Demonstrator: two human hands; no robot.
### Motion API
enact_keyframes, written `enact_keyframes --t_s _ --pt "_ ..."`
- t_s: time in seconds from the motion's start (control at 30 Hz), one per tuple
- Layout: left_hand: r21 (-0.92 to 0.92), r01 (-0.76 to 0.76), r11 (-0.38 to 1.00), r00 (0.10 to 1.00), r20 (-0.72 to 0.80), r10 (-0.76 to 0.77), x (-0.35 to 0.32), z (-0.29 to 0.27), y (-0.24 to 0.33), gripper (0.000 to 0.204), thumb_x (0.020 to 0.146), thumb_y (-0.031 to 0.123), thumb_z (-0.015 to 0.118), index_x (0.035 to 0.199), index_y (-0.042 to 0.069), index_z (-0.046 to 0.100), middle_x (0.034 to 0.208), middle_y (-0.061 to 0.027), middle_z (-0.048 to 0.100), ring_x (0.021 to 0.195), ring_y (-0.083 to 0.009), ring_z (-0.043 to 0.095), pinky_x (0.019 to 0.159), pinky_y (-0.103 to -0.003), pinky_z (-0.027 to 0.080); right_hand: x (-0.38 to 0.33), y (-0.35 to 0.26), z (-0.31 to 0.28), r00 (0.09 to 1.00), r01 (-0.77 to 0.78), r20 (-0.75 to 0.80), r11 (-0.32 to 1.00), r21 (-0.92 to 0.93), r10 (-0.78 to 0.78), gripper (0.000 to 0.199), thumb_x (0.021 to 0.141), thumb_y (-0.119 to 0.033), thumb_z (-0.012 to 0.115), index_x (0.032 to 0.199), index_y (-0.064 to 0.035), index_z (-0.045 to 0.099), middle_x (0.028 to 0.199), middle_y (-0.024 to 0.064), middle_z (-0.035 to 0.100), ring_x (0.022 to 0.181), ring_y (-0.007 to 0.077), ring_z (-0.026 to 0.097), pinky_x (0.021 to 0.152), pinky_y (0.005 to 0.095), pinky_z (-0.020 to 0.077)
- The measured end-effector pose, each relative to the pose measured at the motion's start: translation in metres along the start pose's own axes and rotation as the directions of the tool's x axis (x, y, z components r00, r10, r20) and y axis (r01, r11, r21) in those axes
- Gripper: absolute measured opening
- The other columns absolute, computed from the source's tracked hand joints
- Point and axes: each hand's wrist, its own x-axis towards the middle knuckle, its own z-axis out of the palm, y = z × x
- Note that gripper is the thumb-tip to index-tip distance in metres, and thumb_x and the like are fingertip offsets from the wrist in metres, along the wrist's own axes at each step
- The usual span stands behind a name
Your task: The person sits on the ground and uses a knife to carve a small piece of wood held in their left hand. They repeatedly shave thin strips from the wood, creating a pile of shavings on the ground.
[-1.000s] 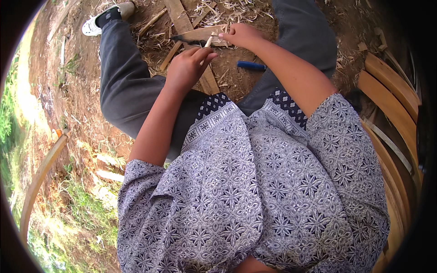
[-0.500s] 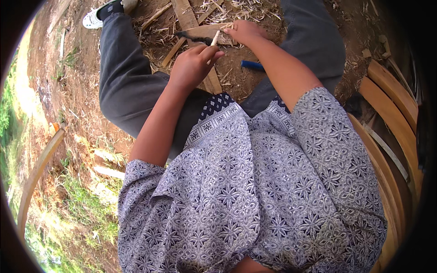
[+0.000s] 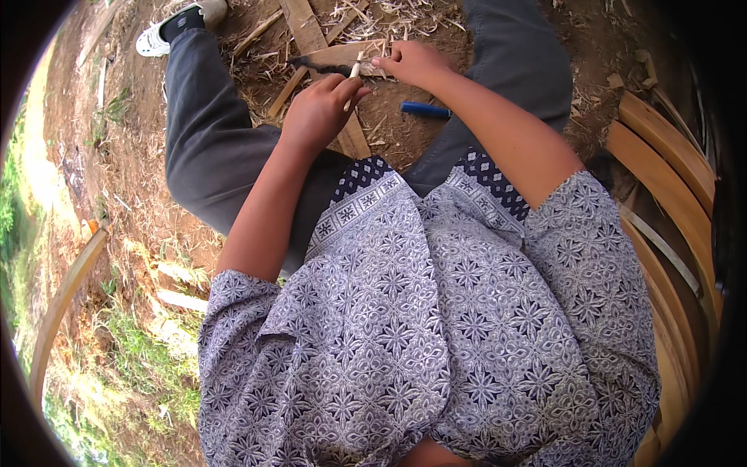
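Note:
My left hand (image 3: 322,111) is closed around a slim, pale wooden stick (image 3: 355,70), whose upper end slants up past my fingers and whose lower end shows below them. Just to the right of the stick's upper end is my right hand (image 3: 414,64), its thumb and fingers bent together. A thin pale bit rises above its knuckles, but what these fingers hold is hidden. Behind the stick, a light flat board (image 3: 342,55) lies on the ground. A dark, ragged strip (image 3: 320,67) lies against the board's left part.
A blue cylinder (image 3: 426,109) lies below my right wrist. Wooden slats (image 3: 305,25) and pale shavings (image 3: 369,14) cover the dirt between my outstretched legs. Long curved-looking beams (image 3: 661,163) stand to my right. Another beam (image 3: 66,303) and grass (image 3: 148,342) are at the left.
My right fingertips have come slightly closer to me, alongside the stick, and my right elbow has swung outward. My left hand keeps its hold. The whole view has shifted a little.

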Motion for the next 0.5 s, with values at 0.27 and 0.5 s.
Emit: enact_keyframes --t_s 0.27,0.5 --pt "0.019 -0.045 0.999 0.999 -0.009 0.045 0.0 0.006 0.0 0.015 0.096 0.022 0.07 0.103 0.009 0.071 0.093 -0.0072 0.069 0.08 -0.0311 0.069 0.069 -0.041 0.057 0.027 0.007 0.023 0.999 -0.022 -0.033 0.999 0.033 0.023 0.051 0.091 -0.065 0.062 0.108 -0.0174 0.071 0.109 0.0081 0.074 0.106 0.0281 0.071 0.087 0.0486 0.0541" --pt "0.01 -0.049 0.999 0.999 0.014 0.049 -0.003 0.004 0.002 0.015 0.095 0.023 0.071 0.101 0.009 0.071 0.088 -0.0072 0.067 0.077 -0.0312 0.068 0.068 -0.042 0.056 0.035 -0.009 0.037 0.981 -0.177 -0.079 0.984 0.014 0.178 0.056 0.091 -0.062 0.063 0.128 -0.0209 0.068 0.126 0.0106 0.071 0.119 0.0305 0.067 0.095 0.0497 0.0542"
